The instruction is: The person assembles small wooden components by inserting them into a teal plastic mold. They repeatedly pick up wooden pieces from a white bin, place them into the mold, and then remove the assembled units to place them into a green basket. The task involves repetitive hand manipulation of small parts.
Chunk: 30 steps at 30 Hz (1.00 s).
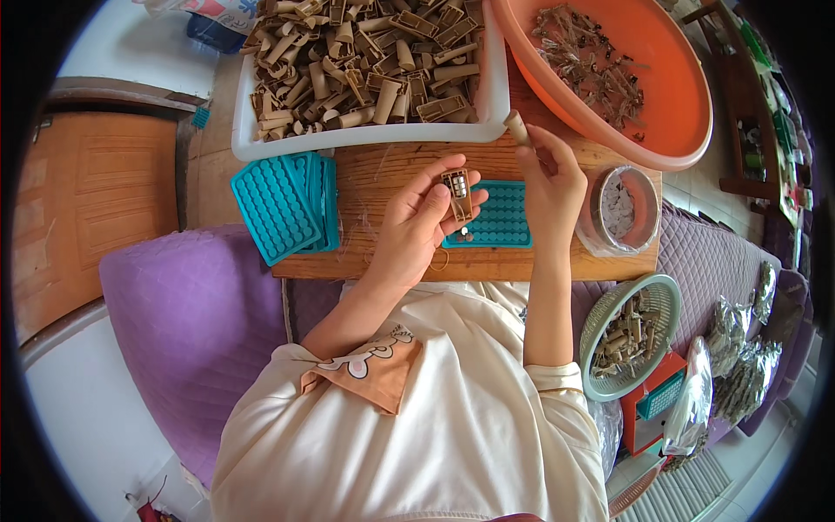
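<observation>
Head view, looking down: an opened tan plastic casing [457, 204] with shiny silver round parts inside lies in the person's left hand [417, 213], above a wooden surface [374, 170]. The left thumb and fingers are grasping it, its hollow side facing up. The right hand [557, 178], raised a little farther forward, has its fingers pinched around a tan rounded piece [517, 129], which is apart from the casing.

Beneath and between the hands, a teal tray [504, 217] with rows of round cups rests on the surface; small silvery and dark bits sit near its left edge. To the left is a stack of similar teal trays [277, 209]. At the far side, a white bin [374, 136] is heaped with tan casing pieces, and beside it an orange basin [696, 104] contains a loose scatter of small, thin parts. Near the right edge stands a round tub [654, 209] of small pale pieces.

Lower right, a pale green colander [668, 322] contains more tan parts. Beyond it are silvery bags [693, 396] and purple quilted seating [709, 252].
</observation>
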{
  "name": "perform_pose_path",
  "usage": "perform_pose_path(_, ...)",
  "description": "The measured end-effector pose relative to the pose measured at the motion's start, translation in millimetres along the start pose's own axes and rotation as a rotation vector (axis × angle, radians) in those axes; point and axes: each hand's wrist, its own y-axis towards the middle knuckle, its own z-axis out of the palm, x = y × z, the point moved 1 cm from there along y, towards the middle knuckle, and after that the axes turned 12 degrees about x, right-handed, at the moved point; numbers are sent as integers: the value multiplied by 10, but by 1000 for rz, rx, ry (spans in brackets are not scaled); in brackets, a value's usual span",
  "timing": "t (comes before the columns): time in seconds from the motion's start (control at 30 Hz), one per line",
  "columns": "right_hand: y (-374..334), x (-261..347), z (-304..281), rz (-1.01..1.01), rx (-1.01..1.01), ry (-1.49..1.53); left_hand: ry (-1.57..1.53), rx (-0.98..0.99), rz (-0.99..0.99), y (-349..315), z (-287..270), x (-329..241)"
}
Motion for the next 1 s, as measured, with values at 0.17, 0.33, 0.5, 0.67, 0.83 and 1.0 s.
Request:
perform_pose_path(0.17,-358,14,72,83,13,451,135,-87,138,57,12,64)
perform_pose_path(0.33,-557,32,194,63,34,631,204,-94,182,91,52,91)
perform_pose_path(0.5,-589,-2,258,13,47,631,181,-67,174,110,128,118)
perform_pose_path(0.67,-609,-8,265,10,34,563,306,-12,198,140,117,135)
perform_pose_path(0.83,-595,-53,217,39,73,567,352,45,211,139,135,159)
perform_pose_path(1.0,-597,-94,191,10,174,329,551,26,220,137,144,198)
